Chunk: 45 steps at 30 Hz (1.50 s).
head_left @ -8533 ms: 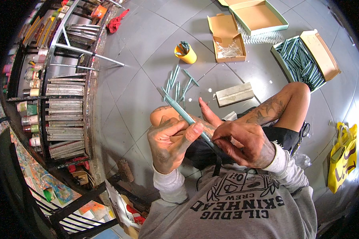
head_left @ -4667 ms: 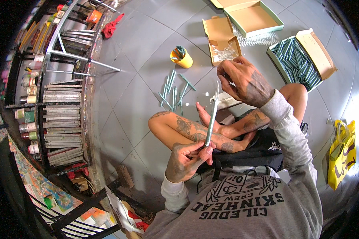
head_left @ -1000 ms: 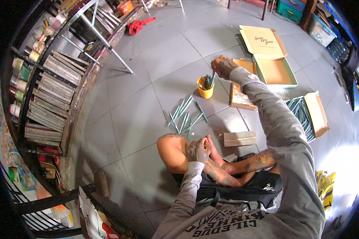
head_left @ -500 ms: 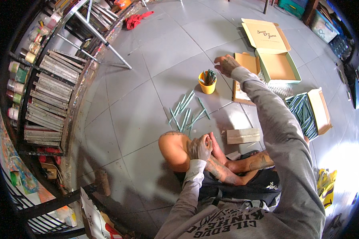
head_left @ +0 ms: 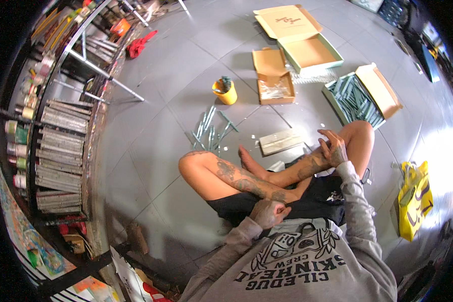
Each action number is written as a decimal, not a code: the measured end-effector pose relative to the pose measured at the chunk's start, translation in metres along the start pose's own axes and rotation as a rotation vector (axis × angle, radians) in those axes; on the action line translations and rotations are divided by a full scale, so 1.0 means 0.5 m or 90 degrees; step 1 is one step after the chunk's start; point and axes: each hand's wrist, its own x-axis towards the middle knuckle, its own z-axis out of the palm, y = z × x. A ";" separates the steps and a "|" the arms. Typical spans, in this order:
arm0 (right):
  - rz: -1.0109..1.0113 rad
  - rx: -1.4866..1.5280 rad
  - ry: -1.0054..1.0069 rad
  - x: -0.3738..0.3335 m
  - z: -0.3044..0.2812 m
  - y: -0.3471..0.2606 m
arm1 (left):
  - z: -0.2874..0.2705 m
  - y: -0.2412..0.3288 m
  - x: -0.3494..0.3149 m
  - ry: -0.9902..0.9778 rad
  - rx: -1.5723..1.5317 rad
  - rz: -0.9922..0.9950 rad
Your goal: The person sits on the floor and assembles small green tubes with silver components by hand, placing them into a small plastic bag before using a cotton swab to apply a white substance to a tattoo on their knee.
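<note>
My left hand (head_left: 270, 214) rests low over my lap with its fingers curled closed; what they hold, if anything, is hidden. My right hand (head_left: 332, 147) hovers by my right shin and knee, fingers bent and apart, with nothing seen in it. Past my feet, several slim green pen-like sticks (head_left: 206, 126) lie loose on the floor. Behind them stands a yellow cup (head_left: 227, 95) with more dark green sticks in it. Closest to my right hand are a pale rectangular block (head_left: 282, 142) and an open box of green sticks (head_left: 355, 98).
A small open carton (head_left: 274, 80) with clear plastic bits sits beside a larger open box (head_left: 312, 50), with bubble wrap (head_left: 314, 75) near them. A shelf of packed books or slats (head_left: 60, 146) and a metal stand (head_left: 105, 75) line the left. A yellow bag (head_left: 415, 201) lies right.
My right hand has drawn back from beside the cup and small carton to my right shin. My left hand has moved from my left knee down to my lap. The view has shifted.
</note>
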 end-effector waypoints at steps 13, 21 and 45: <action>-0.030 0.171 0.074 -0.110 -0.042 -0.051 | 0.041 -0.202 -0.224 0.668 -0.352 -0.262; -0.039 0.282 0.078 -0.103 -0.066 -0.137 | 0.093 -0.285 -0.175 0.628 -0.252 -0.251; 0.027 -0.537 -0.395 0.214 -0.051 0.024 | -0.152 -0.204 0.280 0.559 0.145 0.019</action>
